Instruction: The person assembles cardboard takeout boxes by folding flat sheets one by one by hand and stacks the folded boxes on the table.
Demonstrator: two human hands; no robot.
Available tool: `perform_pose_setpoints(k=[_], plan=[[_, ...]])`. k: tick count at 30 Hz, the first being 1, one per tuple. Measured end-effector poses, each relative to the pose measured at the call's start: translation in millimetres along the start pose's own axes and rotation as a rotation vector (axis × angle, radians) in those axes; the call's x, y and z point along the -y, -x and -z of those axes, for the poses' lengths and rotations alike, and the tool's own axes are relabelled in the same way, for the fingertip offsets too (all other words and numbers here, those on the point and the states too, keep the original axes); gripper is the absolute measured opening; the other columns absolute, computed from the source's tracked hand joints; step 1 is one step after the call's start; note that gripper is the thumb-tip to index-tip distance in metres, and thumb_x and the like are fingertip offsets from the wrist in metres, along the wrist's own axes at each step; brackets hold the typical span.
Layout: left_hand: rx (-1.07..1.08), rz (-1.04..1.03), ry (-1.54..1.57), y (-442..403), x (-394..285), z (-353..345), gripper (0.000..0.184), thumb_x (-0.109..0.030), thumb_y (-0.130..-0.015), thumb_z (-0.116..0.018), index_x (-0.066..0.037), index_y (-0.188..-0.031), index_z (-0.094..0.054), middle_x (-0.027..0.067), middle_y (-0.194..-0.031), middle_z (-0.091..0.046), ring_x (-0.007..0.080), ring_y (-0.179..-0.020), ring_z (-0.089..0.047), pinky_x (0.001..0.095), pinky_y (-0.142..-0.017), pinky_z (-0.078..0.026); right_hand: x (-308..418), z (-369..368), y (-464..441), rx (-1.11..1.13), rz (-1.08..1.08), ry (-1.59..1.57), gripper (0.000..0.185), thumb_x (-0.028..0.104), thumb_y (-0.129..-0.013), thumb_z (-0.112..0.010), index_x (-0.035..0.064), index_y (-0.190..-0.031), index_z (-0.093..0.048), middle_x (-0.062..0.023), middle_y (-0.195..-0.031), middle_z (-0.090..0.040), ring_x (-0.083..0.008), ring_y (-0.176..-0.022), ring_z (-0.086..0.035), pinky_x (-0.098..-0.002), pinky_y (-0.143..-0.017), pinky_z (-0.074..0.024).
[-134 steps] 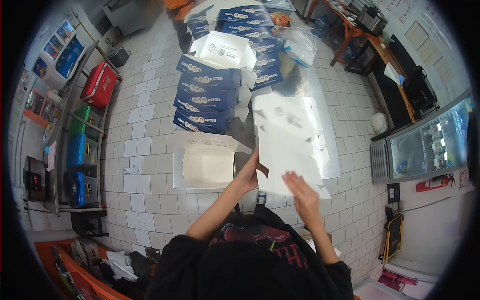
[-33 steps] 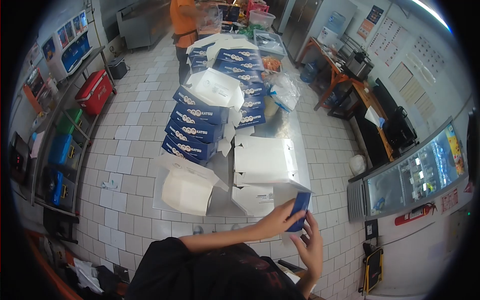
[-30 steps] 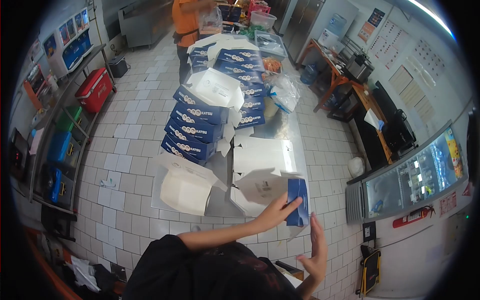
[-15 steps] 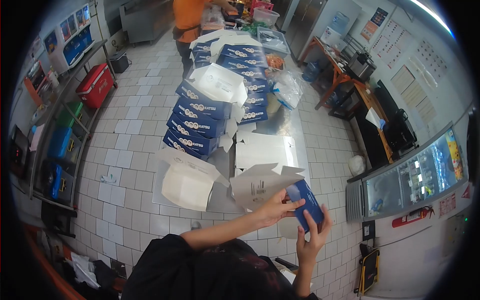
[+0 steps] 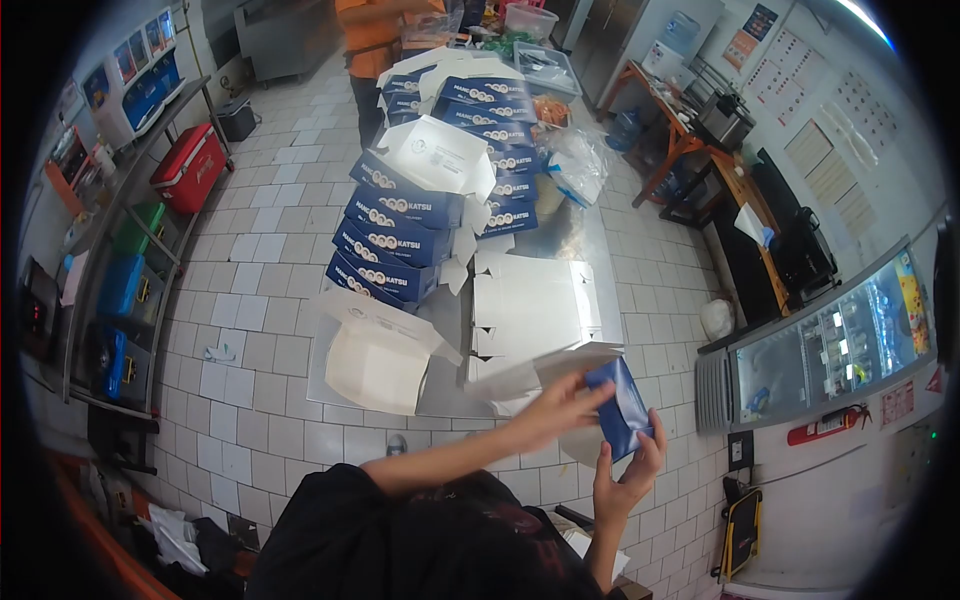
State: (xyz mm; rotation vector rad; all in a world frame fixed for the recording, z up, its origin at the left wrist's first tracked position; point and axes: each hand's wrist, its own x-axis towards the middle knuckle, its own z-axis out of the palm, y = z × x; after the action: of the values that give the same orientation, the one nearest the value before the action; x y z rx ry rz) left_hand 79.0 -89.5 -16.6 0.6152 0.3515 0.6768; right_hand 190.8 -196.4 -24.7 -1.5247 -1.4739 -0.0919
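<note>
Near the table's front right corner, both hands are on a partly folded cardboard food box (image 5: 622,408), its blue printed side turned toward me. My left hand (image 5: 556,410), slightly blurred, grips the box at the blue panel's left edge. At the panel's lower right end, my right hand (image 5: 630,473) holds it between fingers and thumb. The box's white inner face is smeared by motion. Just beyond it lie flat white box blanks (image 5: 535,305). An open folded box (image 5: 378,360), white inside, sits to the left of them.
Folded blue boxes (image 5: 400,240) are stacked on the metal table (image 5: 450,402), with another stack (image 5: 490,130) behind. Clear plastic bags (image 5: 580,170) lie at the right edge. A person in an orange shirt (image 5: 375,40) stands at the far end. A glass-door fridge (image 5: 830,345) is on the right.
The box's large white flap has swung down and blurred, and the blue side has bent inward. My left hand has shifted slightly. The far person's arms have moved.
</note>
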Motion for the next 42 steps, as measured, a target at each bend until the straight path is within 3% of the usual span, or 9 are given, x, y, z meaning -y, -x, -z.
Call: perform_pose_setpoints(k=[2, 6, 14, 20, 22, 27, 29, 34, 42], plan=[[0.056, 0.107, 0.171, -15, -13, 29, 0.047, -0.040, -0.088, -0.051, -0.003, -0.116, -0.048, 0.0064, -0.112, -0.052, 0.0163, -0.100, -0.052, 0.0361, -0.090, -0.043, -7, 4, 6, 0.002, 0.016, -0.089, 0.059, -0.007, -0.067, -0.069, 0.0099, -0.112, -0.035, -0.0237, -0.127, -0.038, -0.0392, -0.115, -0.043, -0.0479, -0.095, -0.0368], [-0.021, 0.326, 0.398, -24, -23, 41, 0.059, -0.056, -0.085, -0.044, -0.003, -0.107, -0.056, 0.0038, -0.109, -0.054, 0.0191, -0.100, -0.048, 0.0434, -0.091, -0.036, -7, 6, 3, 0.047, 0.151, 0.081, 0.060, -0.006, -0.064, -0.071, 0.0114, -0.109, -0.037, -0.0217, -0.125, -0.042, -0.0391, -0.116, -0.043, -0.0600, -0.096, -0.0303], [0.004, 0.388, 0.594, -27, -6, 54, 0.057, -0.055, -0.084, -0.047, -0.003, -0.105, -0.054, 0.0067, -0.102, -0.054, 0.0216, -0.100, -0.049, 0.0470, -0.091, -0.037, -17, 15, 0, 0.094, 0.234, 0.133, 0.063, -0.006, -0.065, -0.071, 0.0150, -0.112, -0.035, -0.0198, -0.124, -0.043, -0.0383, -0.115, -0.045, -0.0597, -0.096, -0.0302], [-0.028, 0.217, 0.274, -20, 5, 31, 0.037, -0.033, -0.083, -0.062, -0.002, -0.102, -0.053, 0.0081, -0.108, -0.053, 0.0198, -0.104, -0.050, 0.0407, -0.092, -0.043, -21, 13, -3, 0.017, 0.179, 0.142, 0.060, -0.008, -0.064, -0.071, 0.0109, -0.109, -0.036, -0.0202, -0.123, -0.044, -0.0390, -0.113, -0.046, -0.0580, -0.095, -0.0338], [-0.199, -0.030, -0.192, -13, 22, 21, 0.031, -0.027, -0.077, -0.070, -0.003, -0.093, -0.057, 0.0051, -0.098, -0.059, 0.0114, -0.089, -0.056, 0.0275, -0.081, -0.047, -19, 11, -2, -0.008, 0.194, 0.119, 0.059, -0.008, -0.063, -0.071, 0.0111, -0.108, -0.036, -0.0208, -0.122, -0.044, -0.0393, -0.112, -0.046, -0.0572, -0.095, -0.0349], [-0.316, -0.321, -0.693, -10, 13, 22, 0.033, -0.032, -0.075, -0.072, -0.004, -0.086, -0.061, -0.0034, -0.070, -0.060, 0.0046, -0.057, -0.050, 0.0208, -0.053, -0.039, -31, 26, 7, -0.033, 0.243, 0.043, 0.057, -0.007, -0.063, -0.071, 0.0117, -0.104, -0.037, -0.0226, -0.121, -0.044, -0.0402, -0.111, -0.046, -0.0547, -0.094, -0.0375], [-0.275, -0.025, -0.791, -3, 3, 17, 0.034, -0.033, -0.076, -0.071, -0.003, -0.089, -0.062, -0.0014, -0.076, -0.060, 0.0048, -0.064, -0.052, 0.0201, -0.055, -0.038, -29, 30, 9, 0.000, 0.262, 0.031, 0.057, -0.007, -0.063, -0.071, 0.0121, -0.104, -0.036, -0.0230, -0.121, -0.044, -0.0411, -0.111, -0.046, -0.0532, -0.094, -0.0381], [-0.076, 0.247, -0.057, -5, 14, 15, 0.064, -0.024, -0.078, -0.070, -0.007, -0.130, -0.037, 0.0069, -0.122, -0.045, 0.0182, -0.114, -0.046, 0.0294, -0.093, -0.043, -18, 21, 13, -0.058, 0.189, 0.004, 0.054, -0.007, -0.062, -0.071, 0.0095, -0.103, -0.039, -0.0225, -0.121, -0.042, -0.0404, -0.112, -0.045, -0.0515, -0.094, -0.0390], [0.067, 0.190, 0.179, 4, 32, 11, 0.041, -0.016, -0.086, -0.060, -0.005, -0.122, -0.043, 0.0051, -0.120, -0.047, 0.0177, -0.108, -0.049, 0.0352, -0.089, -0.046, 16, 10, 19, -0.052, -0.087, 0.326, 0.034, -0.001, -0.067, -0.069, 0.0042, -0.091, -0.046, -0.0217, -0.119, -0.039, -0.0380, -0.116, -0.039, -0.0469, -0.089, -0.0399]])
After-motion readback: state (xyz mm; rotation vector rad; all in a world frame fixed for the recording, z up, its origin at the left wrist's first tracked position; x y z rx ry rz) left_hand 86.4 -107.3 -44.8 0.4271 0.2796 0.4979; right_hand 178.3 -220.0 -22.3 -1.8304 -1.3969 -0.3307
